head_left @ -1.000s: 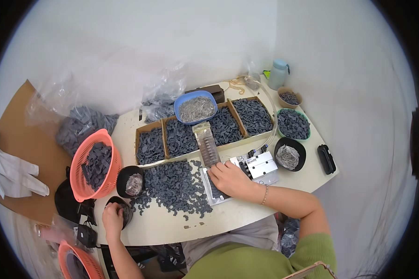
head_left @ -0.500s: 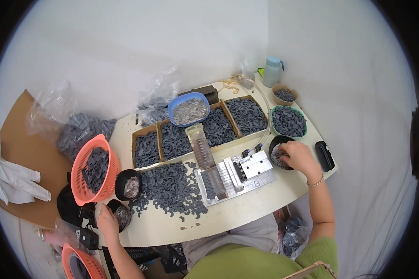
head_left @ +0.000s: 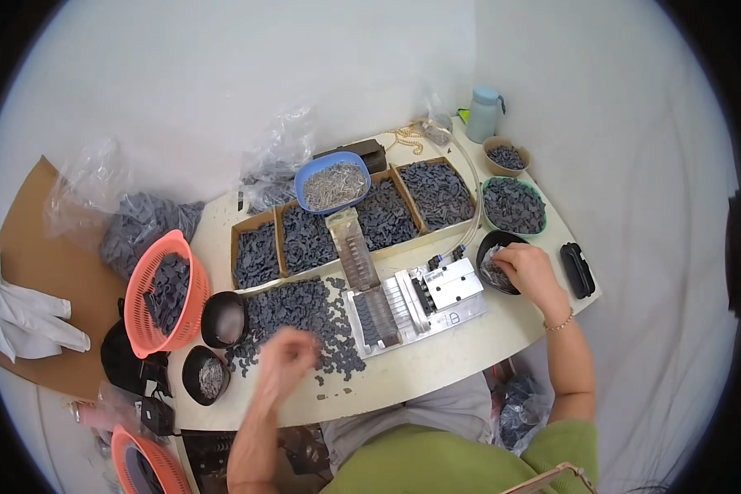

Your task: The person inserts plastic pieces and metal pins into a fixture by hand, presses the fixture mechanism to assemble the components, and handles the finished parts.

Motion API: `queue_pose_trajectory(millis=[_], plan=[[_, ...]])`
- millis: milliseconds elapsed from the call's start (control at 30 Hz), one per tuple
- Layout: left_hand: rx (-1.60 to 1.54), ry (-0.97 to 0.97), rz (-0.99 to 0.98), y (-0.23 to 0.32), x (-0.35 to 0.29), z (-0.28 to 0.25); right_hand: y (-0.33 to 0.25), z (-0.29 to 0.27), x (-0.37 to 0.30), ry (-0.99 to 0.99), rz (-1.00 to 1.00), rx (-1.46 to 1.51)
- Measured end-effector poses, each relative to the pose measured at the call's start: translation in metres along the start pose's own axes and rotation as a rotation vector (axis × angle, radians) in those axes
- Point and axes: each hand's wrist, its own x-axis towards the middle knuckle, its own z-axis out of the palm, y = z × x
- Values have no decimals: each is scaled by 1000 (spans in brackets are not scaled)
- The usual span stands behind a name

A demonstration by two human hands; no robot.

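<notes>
My left hand, somewhat blurred, hovers over the near edge of a pile of small dark grey parts. Its fingers are curled together; whatever they hold is too small to make out. At the right, the fingers of my right hand pinch inside a black bowl of thin shiny pieces, their tips partly hidden. Between the hands sits a metal fixture with a slotted bed. A clear ribbed strip leans from it toward the boxes. Two more black bowls, one upper and one lower, stand left of the pile.
Behind the fixture, a divided cardboard box holds grey parts, with a blue basin of metal pins on top. A coral basket stands left. A green bowl, a black case and a bottle line the right side.
My left hand has moved right from the lower black bowl to over the grey parts. My right hand stays in its bowl. The view has shifted slightly.
</notes>
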Motion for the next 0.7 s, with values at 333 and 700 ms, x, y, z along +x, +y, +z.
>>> queue_pose_trajectory(millis=[333,700], plan=[[535,-19,650,22,23,83,2,-4,-8,34,10,-135],[983,2,736,22,-8,83,-112,32,8,-61,-501,387]])
